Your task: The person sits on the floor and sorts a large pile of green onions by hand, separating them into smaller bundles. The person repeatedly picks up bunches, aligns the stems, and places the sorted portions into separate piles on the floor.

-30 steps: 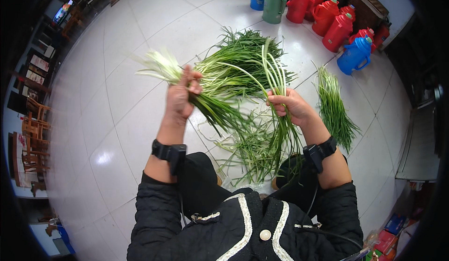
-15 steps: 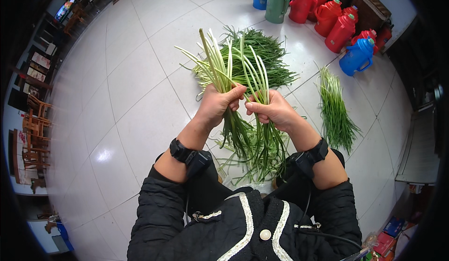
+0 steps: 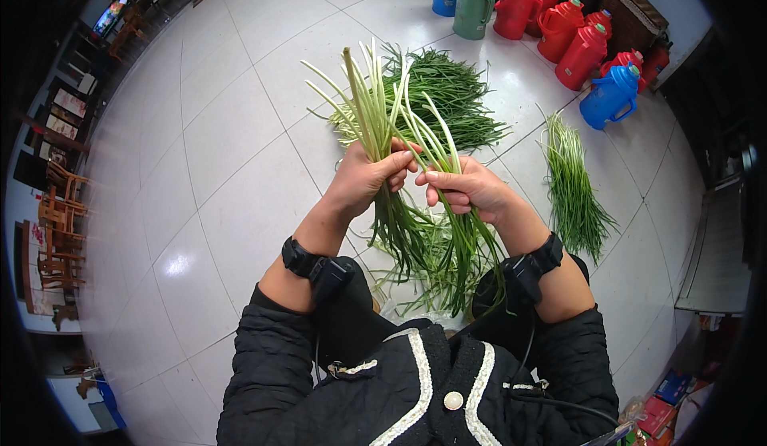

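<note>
My left hand (image 3: pixel 364 178) is closed round a thick bunch of garlic chives (image 3: pixel 369 114), pale stem ends up and green leaves hanging down. Beside it, my right hand (image 3: pixel 473 189) grips a thinner bunch, its white stems leaning left against the first bunch and its leaves trailing toward my knee. The two hands' fingertips are close together. Behind them a large heap of chives (image 3: pixel 455 91) lies on the floor. Under my hands are loose, pale green leaf scraps (image 3: pixel 427 242), partly hidden by the hanging leaves.
A separate, neatly aligned bunch of chives (image 3: pixel 574 194) rests on the tiled floor (image 3: pixel 232 182) to the right. Several red thermos flasks (image 3: pixel 582 56), a green flask (image 3: pixel 474 5) and a blue flask (image 3: pixel 610 99) stand at the back right. Wooden chairs (image 3: pixel 64 214) line the far left.
The stems in my right hand have tilted left toward the other bunch, and their leaves have swung right. My left forearm has shifted slightly left. Both hands keep their grip.
</note>
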`<state>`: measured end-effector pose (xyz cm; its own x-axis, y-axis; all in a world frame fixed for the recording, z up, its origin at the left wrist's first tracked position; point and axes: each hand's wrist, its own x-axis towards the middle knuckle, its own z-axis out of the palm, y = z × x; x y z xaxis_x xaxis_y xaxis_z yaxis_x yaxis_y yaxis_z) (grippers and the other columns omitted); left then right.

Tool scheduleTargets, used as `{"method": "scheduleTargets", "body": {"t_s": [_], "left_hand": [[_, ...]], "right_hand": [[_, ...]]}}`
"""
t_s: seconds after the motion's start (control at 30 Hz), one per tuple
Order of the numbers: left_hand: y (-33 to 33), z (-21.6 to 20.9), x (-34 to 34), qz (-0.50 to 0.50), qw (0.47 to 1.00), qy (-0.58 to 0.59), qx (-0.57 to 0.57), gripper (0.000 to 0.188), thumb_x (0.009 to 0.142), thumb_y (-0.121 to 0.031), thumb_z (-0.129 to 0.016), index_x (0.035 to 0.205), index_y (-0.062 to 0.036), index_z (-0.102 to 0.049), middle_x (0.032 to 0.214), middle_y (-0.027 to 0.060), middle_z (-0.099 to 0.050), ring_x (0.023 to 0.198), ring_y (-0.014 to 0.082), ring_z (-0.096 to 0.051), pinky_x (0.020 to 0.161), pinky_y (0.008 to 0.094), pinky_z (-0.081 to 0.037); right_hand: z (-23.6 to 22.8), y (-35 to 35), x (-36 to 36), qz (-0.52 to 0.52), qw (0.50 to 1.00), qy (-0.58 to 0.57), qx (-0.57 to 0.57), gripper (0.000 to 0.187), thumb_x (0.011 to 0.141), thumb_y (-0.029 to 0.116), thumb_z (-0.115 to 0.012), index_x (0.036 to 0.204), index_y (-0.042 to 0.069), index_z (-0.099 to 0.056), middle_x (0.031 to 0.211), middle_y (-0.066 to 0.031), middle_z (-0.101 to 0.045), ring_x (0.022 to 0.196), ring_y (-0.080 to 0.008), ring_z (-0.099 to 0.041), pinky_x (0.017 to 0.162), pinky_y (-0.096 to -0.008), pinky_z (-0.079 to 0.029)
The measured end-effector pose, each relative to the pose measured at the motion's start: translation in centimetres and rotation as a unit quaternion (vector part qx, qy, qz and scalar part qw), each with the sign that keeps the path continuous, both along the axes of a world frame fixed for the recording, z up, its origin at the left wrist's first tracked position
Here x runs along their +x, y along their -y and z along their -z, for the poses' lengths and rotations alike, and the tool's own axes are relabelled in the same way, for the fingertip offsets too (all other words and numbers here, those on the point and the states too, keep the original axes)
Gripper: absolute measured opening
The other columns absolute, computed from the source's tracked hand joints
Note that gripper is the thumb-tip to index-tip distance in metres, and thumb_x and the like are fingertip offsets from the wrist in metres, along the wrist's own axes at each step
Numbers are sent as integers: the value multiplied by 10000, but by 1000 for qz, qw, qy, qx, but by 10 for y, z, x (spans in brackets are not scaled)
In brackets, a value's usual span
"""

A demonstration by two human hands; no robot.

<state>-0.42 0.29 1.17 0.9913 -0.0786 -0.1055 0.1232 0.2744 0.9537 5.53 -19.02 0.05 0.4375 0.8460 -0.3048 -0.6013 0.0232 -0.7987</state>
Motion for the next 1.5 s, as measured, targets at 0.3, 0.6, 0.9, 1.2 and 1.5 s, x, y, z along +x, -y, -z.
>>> {"method": "scheduleTargets", "body": {"t_s": [0.3, 0.6, 0.9, 1.2, 1.5], "left_hand": [[-5, -1, 0, -11, 999, -26, -15, 130, 871, -109, -583, 904, 17, -581, 705, 57, -588, 501, 70, -457, 452, 206, -380], [-47, -5, 4, -92, 972, 70, -205, 145, 912, -138, -494, 896, -16, -570, 798, 92, -604, 499, 53, -405, 464, 189, -346], [-26, 11, 5, -25, 985, -15, -171, 405, 931, -184, -419, 1267, 42, -415, 1107, 126, -517, 746, 99, -468, 689, 234, -463], [12, 20, 2, 78, 964, -103, -233, 381, 913, -115, -362, 1267, 17, -415, 1241, 131, -500, 1116, 234, -515, 956, 364, -442], [5, 23, 6, -64, 987, -69, -131, 316, 924, -142, -445, 1201, 8, -462, 1024, 80, -566, 896, 154, -567, 782, 288, -500]], "right_hand": [[-2, 6, 2, -41, 999, -10, 20, 200, 905, 168, -526, 991, 2, -598, 732, -69, -640, 433, -11, -350, 378, -167, -285], [27, 24, 18, -9, 979, 95, -182, 136, 848, 118, -591, 924, 5, -594, 706, -88, -642, 438, -41, -400, 382, -192, -314], [42, 29, 20, 113, 962, 207, -139, 285, 938, 271, -480, 898, 29, -626, 874, -65, -601, 648, -76, -504, 572, -238, -426], [12, -16, -13, 196, 938, 275, -81, 211, 817, 135, -648, 973, 0, -606, 782, -22, -623, 594, -56, -553, 479, -190, -461], [22, -10, -3, 189, 965, 171, -59, 164, 806, 124, -662, 884, -14, -619, 764, -24, -601, 589, -69, -552, 504, -197, -470]]}}
